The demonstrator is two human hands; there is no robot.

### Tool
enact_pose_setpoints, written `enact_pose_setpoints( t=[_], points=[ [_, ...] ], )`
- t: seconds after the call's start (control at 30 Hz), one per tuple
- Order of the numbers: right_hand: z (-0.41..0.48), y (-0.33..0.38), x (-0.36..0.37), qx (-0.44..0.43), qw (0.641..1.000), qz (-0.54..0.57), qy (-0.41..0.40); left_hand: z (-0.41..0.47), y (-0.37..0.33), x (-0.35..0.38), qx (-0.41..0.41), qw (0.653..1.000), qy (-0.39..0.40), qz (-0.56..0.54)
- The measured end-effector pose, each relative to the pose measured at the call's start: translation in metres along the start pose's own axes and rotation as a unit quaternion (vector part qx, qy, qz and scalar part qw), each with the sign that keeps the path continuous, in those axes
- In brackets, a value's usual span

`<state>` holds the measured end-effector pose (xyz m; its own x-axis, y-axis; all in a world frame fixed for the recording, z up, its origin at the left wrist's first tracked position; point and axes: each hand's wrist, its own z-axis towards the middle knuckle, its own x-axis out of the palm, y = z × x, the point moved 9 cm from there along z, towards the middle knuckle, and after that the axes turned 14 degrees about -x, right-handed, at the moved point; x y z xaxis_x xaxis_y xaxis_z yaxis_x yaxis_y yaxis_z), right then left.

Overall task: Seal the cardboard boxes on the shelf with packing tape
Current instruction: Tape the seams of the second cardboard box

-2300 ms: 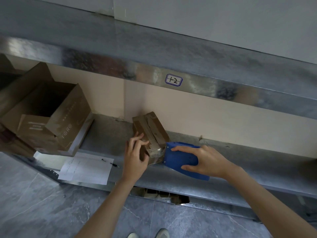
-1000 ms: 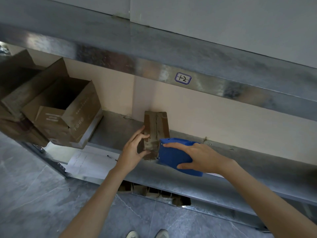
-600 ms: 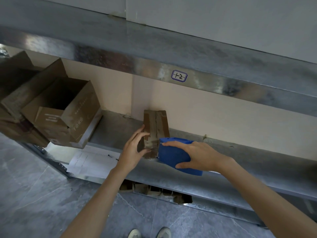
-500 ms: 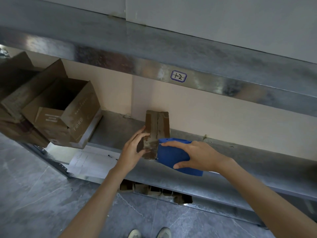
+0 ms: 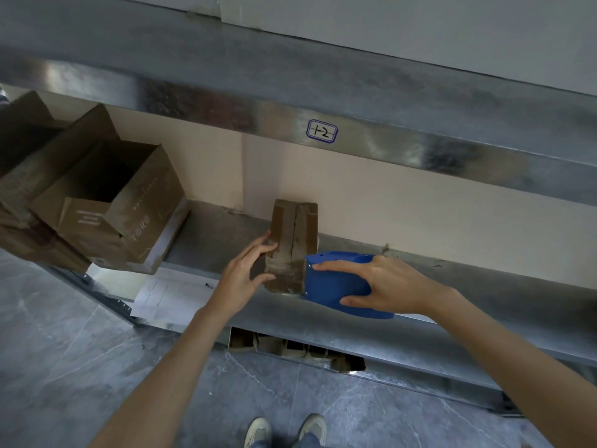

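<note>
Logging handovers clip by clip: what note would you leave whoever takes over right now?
Left hand holds the small cardboard box on the metal shelf.
Right hand grips the blue tape dispenser, pressed to the box's near right edge.
Done: tape looks laid across its near end.
Left: finish this seam, then close and tape the open cardboard box at the left.

a small white label (image 5: 321, 132) with a blue border and a handwritten "1-2" is stuck on the front of a shiny metal beam (image 5: 193, 101), and a plain beige wall (image 5: 420, 215) runs below it. white printed paper sheets (image 5: 168, 295) lie flat at lower left. on the grey marbled tile floor (image 5: 64, 367) a pair of light shoes (image 5: 258, 431) shows at the bottom edge, with torn brown scraps (image 5: 290, 347) in a dark gap above them.
</note>
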<state>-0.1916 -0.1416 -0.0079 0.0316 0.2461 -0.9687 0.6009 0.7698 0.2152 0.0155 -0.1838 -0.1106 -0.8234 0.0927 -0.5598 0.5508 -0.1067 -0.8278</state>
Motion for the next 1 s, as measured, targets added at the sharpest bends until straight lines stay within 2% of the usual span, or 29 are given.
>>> enact_pose_setpoints(
  t=[0.2, 0.53, 1.0],
  points=[
    [-0.023, -0.020, 0.001, 0.003, 1.000, 0.028, 0.000, 0.001, -0.003, 0.003, 0.002, 1.000, -0.003, 0.021],
    [-0.046, -0.025, -0.016, -0.004, 1.000, 0.014, -0.025, 0.002, -0.008, 0.008, -0.005, 1.000, -0.011, 0.028],
    [-0.039, -0.050, 0.013, 0.082, 0.997, 0.010, 0.005, 0.002, -0.004, 0.008, -0.009, 1.000, -0.007, -0.018]
  ],
)
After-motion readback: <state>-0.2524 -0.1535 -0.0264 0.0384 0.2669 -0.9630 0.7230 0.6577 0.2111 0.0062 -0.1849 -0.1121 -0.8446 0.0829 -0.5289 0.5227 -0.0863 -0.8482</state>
